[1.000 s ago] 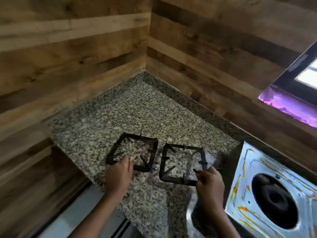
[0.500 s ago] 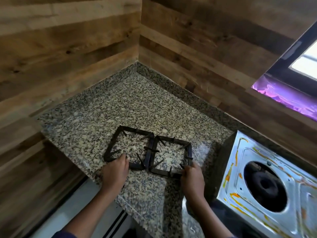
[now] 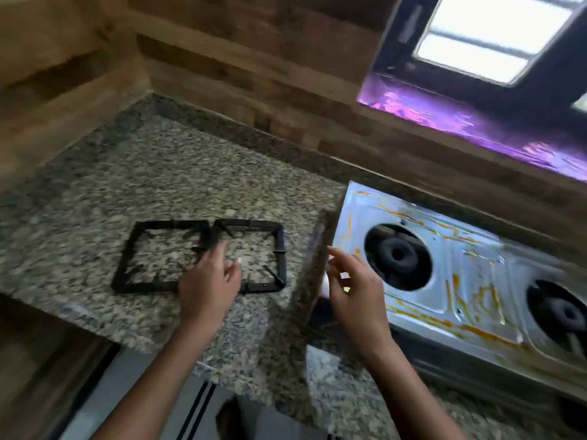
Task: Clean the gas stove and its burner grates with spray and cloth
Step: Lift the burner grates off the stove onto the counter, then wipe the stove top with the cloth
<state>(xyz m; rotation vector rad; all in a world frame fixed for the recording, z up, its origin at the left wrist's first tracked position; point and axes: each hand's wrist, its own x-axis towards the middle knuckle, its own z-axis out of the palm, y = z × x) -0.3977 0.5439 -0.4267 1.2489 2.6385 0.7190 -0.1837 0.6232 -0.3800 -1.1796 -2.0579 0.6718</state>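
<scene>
Grates [image 3: 171, 223] laid on surface [image 3: 190, 173], centre. Left hand [image 3: 208, 281], right hand [image 3: 352, 287] loose, empty. Stained stove [image 3: 476, 271] right; next likely spray, cloth, neither visible.

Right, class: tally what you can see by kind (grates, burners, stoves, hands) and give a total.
Grates: 2
Burners: 2
Stove: 1
Hands: 2
Total: 7
</scene>
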